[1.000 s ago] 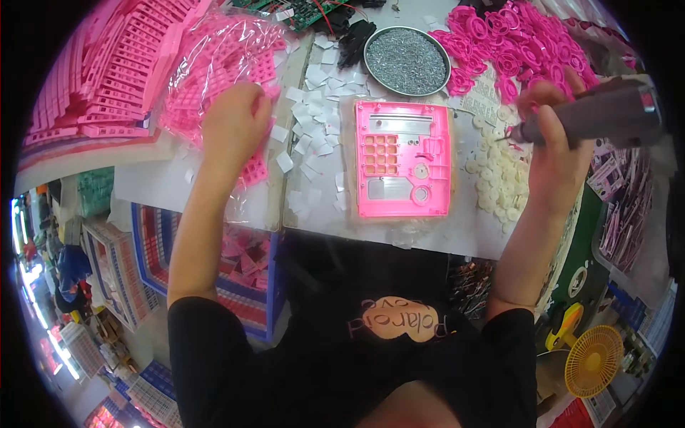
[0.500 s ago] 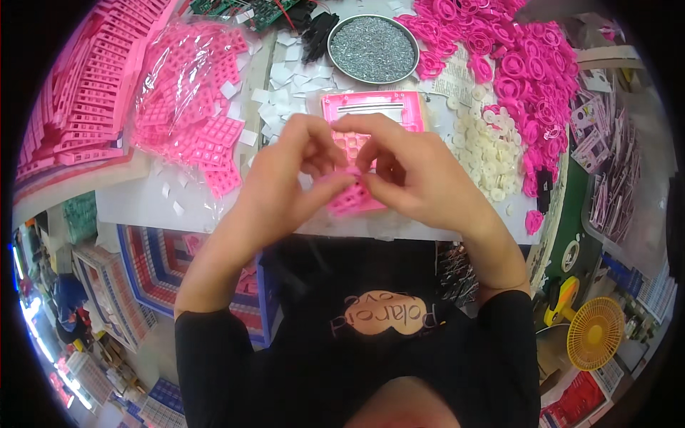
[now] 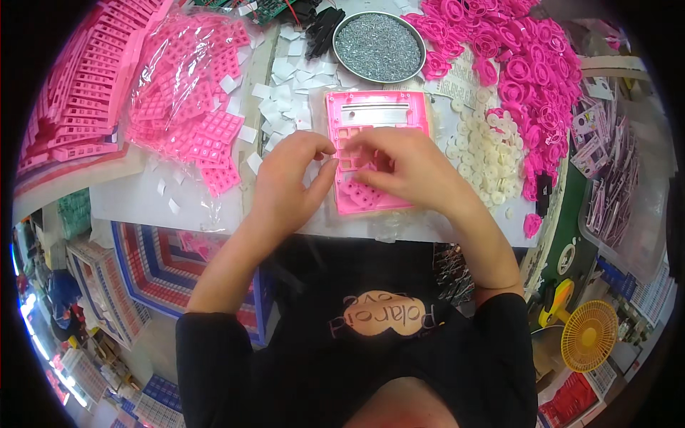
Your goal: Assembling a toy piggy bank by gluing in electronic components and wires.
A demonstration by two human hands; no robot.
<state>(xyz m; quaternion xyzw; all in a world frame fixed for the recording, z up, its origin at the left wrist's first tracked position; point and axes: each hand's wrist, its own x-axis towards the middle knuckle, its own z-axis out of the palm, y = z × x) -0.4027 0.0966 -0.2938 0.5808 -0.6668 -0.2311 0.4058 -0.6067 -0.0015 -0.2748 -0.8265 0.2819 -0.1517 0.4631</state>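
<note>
A pink plastic case (image 3: 421, 114) lies in front of me, with square key openings in its middle. A pink keypad piece (image 3: 362, 194) rests in the lower part of the case, partly hidden by my right hand. My right hand (image 3: 407, 167) is over the case with fingers curled and thumb apart from them; nothing shows between them. At the case's left edge, my left hand (image 3: 294, 175) has its thumb and index finger apart, with nothing visible in them.
A round tray of small screws (image 3: 378, 46) stands behind the case. White paper squares (image 3: 282, 107) lie to the left, near a bag of pink keypads (image 3: 182, 93). At right are white discs (image 3: 489, 153) and piled pink rings (image 3: 535, 78). A yellow fan (image 3: 589, 335) sits lower right.
The pink keypad piece, earlier between both hands' fingertips, now lies in the case. My left hand has drawn off to the left and the fingers have parted.
</note>
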